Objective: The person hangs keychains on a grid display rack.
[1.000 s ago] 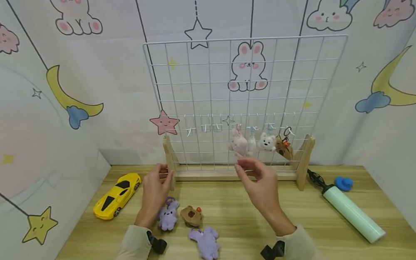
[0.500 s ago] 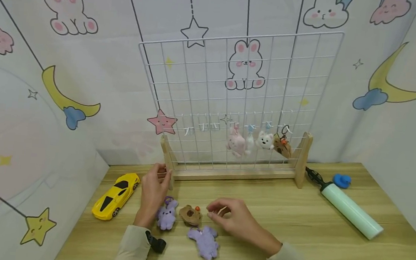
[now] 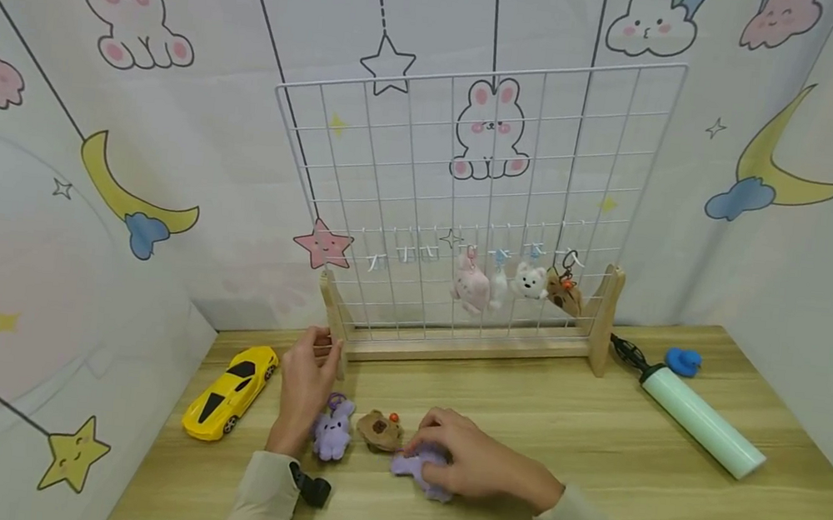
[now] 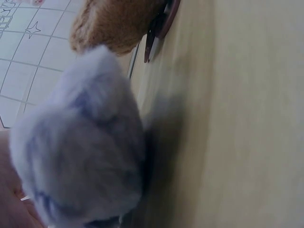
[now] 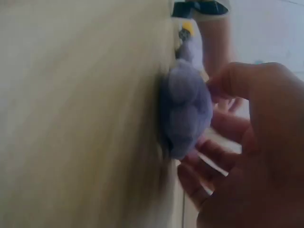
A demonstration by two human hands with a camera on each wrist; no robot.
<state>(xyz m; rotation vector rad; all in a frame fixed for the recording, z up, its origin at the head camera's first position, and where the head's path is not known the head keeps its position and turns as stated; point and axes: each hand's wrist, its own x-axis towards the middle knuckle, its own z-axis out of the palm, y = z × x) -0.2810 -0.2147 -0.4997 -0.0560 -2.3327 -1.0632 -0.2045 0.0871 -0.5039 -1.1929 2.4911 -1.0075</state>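
Observation:
My right hand (image 3: 469, 453) pinches a purple plush keychain (image 3: 423, 466) on the table; in the right wrist view the thumb and fingers lie along one side of the plush (image 5: 186, 109). My left hand (image 3: 309, 375) grips the left wooden foot (image 3: 336, 311) of a white wire grid rack (image 3: 467, 206). Beside that wrist a second purple plush keychain (image 3: 333, 432) lies on the table, blurred and large in the left wrist view. Between the two purple ones sits a brown plush (image 3: 379, 430) with a small orange ball.
From the grid's hooks hang a pink plush (image 3: 471, 286), a white slim one (image 3: 499, 289), a white bear-like one (image 3: 531, 281) and a brown one (image 3: 566, 293). Several hooks (image 3: 405, 254) at left are bare. A yellow toy car (image 3: 230, 393), green pump (image 3: 702, 426) and blue duck (image 3: 684, 361) flank the rack.
My right hand has come down from the hanging pink plush to the nearer purple plush and taken hold of it; that plush has shifted and turned slightly. The left hand stays on the foot.

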